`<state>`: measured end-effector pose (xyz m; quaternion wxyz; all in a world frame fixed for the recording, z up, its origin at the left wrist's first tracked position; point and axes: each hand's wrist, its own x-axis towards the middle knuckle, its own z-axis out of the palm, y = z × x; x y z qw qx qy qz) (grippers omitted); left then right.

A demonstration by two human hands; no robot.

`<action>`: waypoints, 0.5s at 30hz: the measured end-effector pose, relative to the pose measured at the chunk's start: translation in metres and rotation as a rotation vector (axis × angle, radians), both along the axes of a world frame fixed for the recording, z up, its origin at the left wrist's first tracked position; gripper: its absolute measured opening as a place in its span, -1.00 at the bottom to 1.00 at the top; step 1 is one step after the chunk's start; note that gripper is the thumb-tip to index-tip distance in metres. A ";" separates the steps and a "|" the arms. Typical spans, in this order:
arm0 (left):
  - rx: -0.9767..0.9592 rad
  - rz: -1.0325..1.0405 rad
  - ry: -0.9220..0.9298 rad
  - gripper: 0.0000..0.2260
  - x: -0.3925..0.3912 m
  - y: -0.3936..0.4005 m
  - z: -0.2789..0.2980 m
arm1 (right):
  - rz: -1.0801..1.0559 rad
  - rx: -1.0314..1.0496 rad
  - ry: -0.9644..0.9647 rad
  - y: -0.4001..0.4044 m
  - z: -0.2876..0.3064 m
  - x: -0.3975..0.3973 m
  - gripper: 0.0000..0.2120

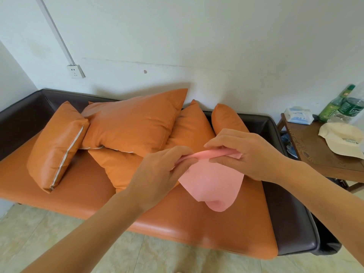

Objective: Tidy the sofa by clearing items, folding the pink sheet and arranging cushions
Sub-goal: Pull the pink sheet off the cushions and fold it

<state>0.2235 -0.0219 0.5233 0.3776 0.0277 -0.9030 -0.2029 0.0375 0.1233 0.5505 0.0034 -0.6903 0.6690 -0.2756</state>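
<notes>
Above one sofa [82,194] with five cushions [134,123], two hands [204,160] pinch one pink sheet [212,184].

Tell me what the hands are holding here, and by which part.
Both hands, left hand and right hand, pinch the pink sheet along its folded top edge, one grip at each end; the rest hangs loose above the sofa.
</notes>
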 end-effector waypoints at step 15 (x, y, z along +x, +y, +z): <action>0.110 0.005 -0.106 -0.73 -0.001 0.003 -0.001 | 0.023 0.006 0.048 -0.001 0.005 0.001 -0.71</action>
